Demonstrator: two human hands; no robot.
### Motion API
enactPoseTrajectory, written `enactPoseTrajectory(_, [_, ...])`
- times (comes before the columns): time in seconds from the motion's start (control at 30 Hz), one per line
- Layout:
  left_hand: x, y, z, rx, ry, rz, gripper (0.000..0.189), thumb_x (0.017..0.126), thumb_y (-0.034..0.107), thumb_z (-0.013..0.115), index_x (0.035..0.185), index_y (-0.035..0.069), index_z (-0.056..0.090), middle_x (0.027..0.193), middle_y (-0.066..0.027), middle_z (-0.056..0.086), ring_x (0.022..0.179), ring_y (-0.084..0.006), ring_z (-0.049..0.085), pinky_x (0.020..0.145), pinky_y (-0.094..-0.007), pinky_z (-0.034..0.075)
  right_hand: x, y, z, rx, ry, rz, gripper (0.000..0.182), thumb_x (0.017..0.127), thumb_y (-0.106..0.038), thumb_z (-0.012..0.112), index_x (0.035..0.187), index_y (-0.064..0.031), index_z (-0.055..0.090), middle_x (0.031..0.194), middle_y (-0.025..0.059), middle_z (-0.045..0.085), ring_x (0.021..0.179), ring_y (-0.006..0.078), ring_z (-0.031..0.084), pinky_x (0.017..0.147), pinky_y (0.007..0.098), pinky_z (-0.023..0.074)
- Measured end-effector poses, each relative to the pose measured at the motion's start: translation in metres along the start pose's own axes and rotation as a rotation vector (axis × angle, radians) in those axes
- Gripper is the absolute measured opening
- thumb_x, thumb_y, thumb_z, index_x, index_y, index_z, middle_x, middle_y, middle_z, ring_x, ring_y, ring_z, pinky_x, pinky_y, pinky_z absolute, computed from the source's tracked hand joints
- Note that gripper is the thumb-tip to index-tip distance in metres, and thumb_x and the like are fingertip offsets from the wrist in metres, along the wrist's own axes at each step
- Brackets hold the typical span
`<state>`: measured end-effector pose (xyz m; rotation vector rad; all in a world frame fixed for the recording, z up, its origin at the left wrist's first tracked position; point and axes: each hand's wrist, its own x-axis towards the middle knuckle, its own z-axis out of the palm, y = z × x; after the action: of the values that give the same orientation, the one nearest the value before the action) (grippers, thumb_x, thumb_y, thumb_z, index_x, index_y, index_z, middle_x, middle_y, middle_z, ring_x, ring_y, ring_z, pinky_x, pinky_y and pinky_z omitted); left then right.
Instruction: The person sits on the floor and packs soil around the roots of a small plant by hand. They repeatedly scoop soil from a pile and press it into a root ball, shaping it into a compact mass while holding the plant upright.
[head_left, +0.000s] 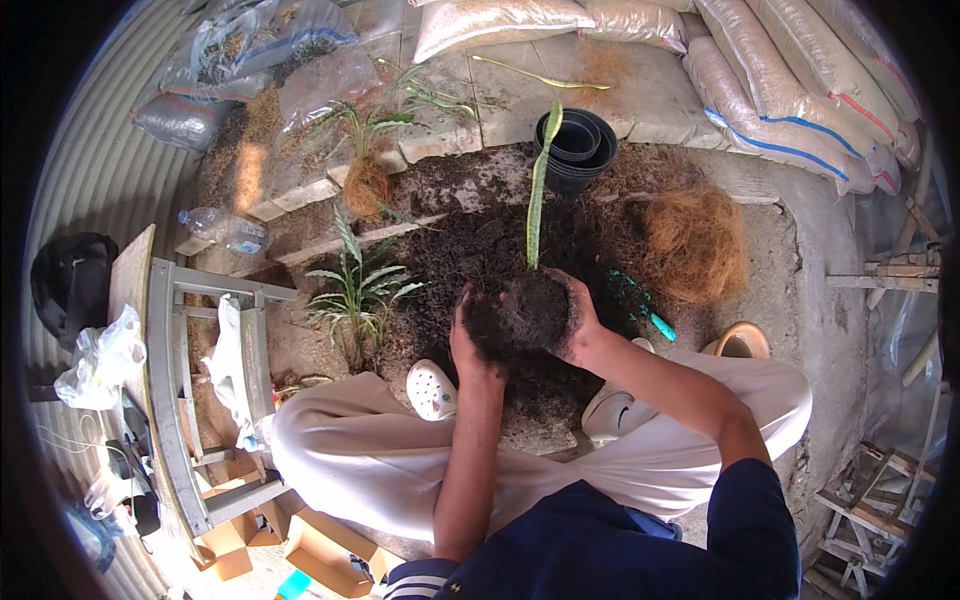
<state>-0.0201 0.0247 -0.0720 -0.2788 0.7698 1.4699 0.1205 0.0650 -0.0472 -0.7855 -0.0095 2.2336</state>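
Observation:
A snake plant with one tall yellow-edged leaf (535, 202) stands upright over a round ball of dark soil and roots (534, 311). My right hand (576, 315) grips the ball from its right side. On the left, my left hand (475, 337) is cupped around loose dark soil (487, 321) against the ball; its fingers are partly hidden by soil. Both hands are dirty and sit over a heap of dark potting soil (457, 247). A soil-covered hand trowel with a turquoise handle (663, 327) lies right of the heap.
Nested black plastic pots (577, 171) stand behind the heap. Coconut fibre (694, 244) lies to the right, near a clay pot (744, 342). Leafy plants (360, 296) and a plastic bottle (225, 229) are on the left. Filled sacks (780, 97) line the back.

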Motion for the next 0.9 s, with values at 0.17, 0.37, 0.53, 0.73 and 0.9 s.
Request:
enactPoseTrajectory(0.17, [-0.009, -0.01, 0.003, 0.234, -0.008, 0.32, 0.036, 0.095, 0.017, 0.056, 0.127, 0.0, 0.055, 0.133, -0.0184, 0.05, 0.12, -0.0317, 0.052, 0.104, -0.0418, 0.04, -0.003, -0.011, 0.012, -0.04, 0.051, -0.053, 0.035, 0.095, -0.032, 0.044, 0.104, -0.0049, 0.065, 0.1, 0.0112, 0.069, 0.094, 0.0259, 0.066, 0.087, 0.043, 0.0528])
enactPoseTrajectory(0.37, [-0.038, -0.012, 0.029, 1.378, -0.191, 1.203, 0.038, 0.095, 0.018, 0.055, 0.129, 0.002, 0.055, 0.14, -0.0206, 0.046, 0.131, -0.0343, 0.042, 0.11, -0.0452, 0.031, -0.008, -0.008, 0.006, -0.078, 0.147, -0.034, 0.033, 0.095, -0.031, 0.044, 0.102, -0.0089, 0.067, 0.099, 0.0064, 0.07, 0.092, 0.023, 0.066, 0.084, 0.0389, 0.052])
enactPoseTrajectory(0.53, [-0.039, -0.012, 0.027, 1.382, -0.268, 1.097, 0.037, 0.093, 0.018, 0.056, 0.128, 0.005, 0.059, 0.142, -0.0227, 0.041, 0.133, -0.0386, 0.036, 0.111, -0.0468, 0.027, -0.015, 0.003, 0.017, -0.066, 0.131, -0.022, 0.03, 0.095, -0.03, 0.046, 0.101, -0.0095, 0.067, 0.094, 0.0045, 0.07, 0.087, 0.022, 0.064, 0.084, 0.0358, 0.0509])
enactPoseTrajectory(0.73, [-0.034, -0.012, 0.019, 1.431, -0.352, 1.11, 0.035, 0.092, 0.019, 0.056, 0.124, 0.007, 0.062, 0.14, -0.0225, 0.044, 0.134, -0.0383, 0.036, 0.112, -0.0478, 0.025, -0.011, 0.005, 0.005, -0.074, 0.021, -0.092, 0.026, 0.096, -0.023, 0.047, 0.1, -0.0068, 0.066, 0.094, 0.0067, 0.068, 0.086, 0.0201, 0.064, 0.081, 0.0326, 0.0513])
enactPoseTrajectory(0.9, [-0.036, -0.016, 0.021, 1.325, -0.367, 1.146, 0.033, 0.091, 0.018, 0.057, 0.12, 0.004, 0.065, 0.137, -0.022, 0.048, 0.131, -0.038, 0.041, 0.112, -0.0473, 0.027, -0.014, 0.005, 0.01, -0.086, 0.059, -0.135, 0.023, 0.095, -0.023, 0.05, 0.098, -0.0068, 0.066, 0.092, 0.0058, 0.068, 0.083, 0.019, 0.064, 0.078, 0.0322, 0.052])
